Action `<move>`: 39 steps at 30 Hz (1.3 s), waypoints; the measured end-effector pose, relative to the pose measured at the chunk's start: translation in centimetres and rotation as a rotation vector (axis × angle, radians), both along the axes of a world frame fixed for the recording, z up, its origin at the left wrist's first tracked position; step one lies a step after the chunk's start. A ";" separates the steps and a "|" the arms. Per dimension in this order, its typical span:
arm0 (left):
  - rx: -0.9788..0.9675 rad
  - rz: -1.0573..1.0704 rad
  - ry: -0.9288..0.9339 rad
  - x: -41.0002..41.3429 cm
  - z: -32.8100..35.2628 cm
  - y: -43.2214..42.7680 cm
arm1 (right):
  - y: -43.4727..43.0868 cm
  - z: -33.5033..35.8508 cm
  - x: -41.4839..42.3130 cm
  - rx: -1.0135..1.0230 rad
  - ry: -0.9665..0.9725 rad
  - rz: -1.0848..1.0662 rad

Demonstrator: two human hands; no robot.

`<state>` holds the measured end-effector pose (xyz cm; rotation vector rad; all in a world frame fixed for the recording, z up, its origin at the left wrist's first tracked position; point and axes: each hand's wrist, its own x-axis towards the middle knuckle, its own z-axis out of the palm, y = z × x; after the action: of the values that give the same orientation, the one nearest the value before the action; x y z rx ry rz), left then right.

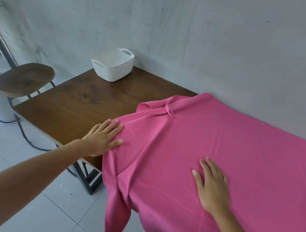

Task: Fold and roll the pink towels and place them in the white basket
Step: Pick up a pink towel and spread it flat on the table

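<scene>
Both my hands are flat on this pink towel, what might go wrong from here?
The pink towel hangs over the table's near edge, so it may slide toward the floor if the left hand and right hand lift. Its far corner is bunched near the loop; folding now would likely trap creases.

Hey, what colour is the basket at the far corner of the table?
White, with a knit-like woven texture; the basket shows in the head view.

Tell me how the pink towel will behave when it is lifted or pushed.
The pink towel is probably floppy: its near corner hangs limp over the edge of the table. It looks thin and light, creasing in soft folds by the left hand. Pushed, it may slide off, since much already overhangs.
</scene>
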<state>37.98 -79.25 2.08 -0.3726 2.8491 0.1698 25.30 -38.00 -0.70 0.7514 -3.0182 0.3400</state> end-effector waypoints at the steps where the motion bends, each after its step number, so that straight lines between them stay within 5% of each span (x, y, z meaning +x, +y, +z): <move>1: 0.062 0.059 0.051 0.4 -0.1 0.7 | 0.0 0.1 0.0 0.002 -0.007 -0.002; 10: 0.168 0.614 0.553 7.2 -0.8 9.2 | -0.1 0.6 0.0 0.063 -0.022 0.038; 23: 0.101 0.768 0.423 9.0 -0.8 11.8 | -1.0 -0.3 8.6 -0.058 -0.046 0.175; 39: -0.131 0.756 0.386 9.1 1.3 0.9 | -0.6 -1.1 9.1 -0.027 0.050 0.179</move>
<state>47.09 -78.34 3.41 -1.5847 2.9211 0.2114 34.41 -38.57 -1.83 1.0151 -2.9006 0.3590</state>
